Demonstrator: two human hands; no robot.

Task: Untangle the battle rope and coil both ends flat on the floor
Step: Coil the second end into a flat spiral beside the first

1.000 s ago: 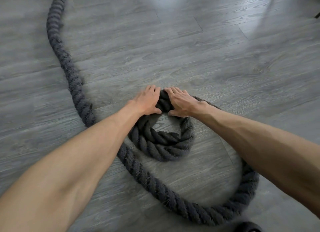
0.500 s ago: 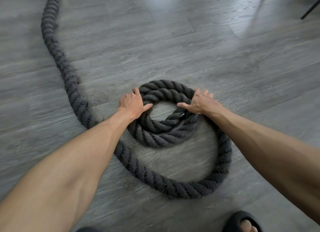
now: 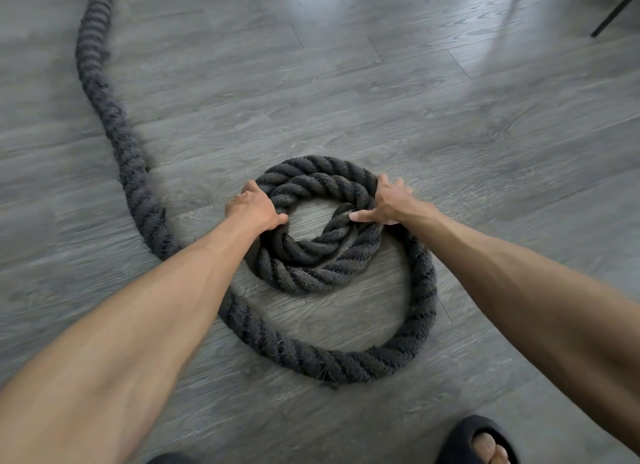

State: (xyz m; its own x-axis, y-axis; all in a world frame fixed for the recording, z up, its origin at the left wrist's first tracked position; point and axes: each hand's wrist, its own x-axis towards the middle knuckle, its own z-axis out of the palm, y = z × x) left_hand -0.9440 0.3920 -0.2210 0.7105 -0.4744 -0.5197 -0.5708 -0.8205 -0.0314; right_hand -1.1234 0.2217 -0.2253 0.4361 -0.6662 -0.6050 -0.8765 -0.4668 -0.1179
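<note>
A thick dark grey battle rope (image 3: 346,363) lies on the grey plank floor in a flat spiral. Its inner coil (image 3: 311,276) is tight, with the rope end curling into the centre. A wider outer loop runs round the right and near side. My left hand (image 3: 252,209) grips the coil's left side. My right hand (image 3: 389,202) grips the right side, thumb inside the ring. The rest of the rope (image 3: 100,96) trails away to the far left.
The grey wood-look floor (image 3: 485,145) stretches all round. A thin black furniture leg (image 3: 614,11) slants in at the top right. My foot in a black slipper (image 3: 478,443) stands at the bottom right, near the outer loop.
Both hands moved apart from the coil's far side to its left and right sides. The coil gained a second turn and the outer loop drew in tighter.
</note>
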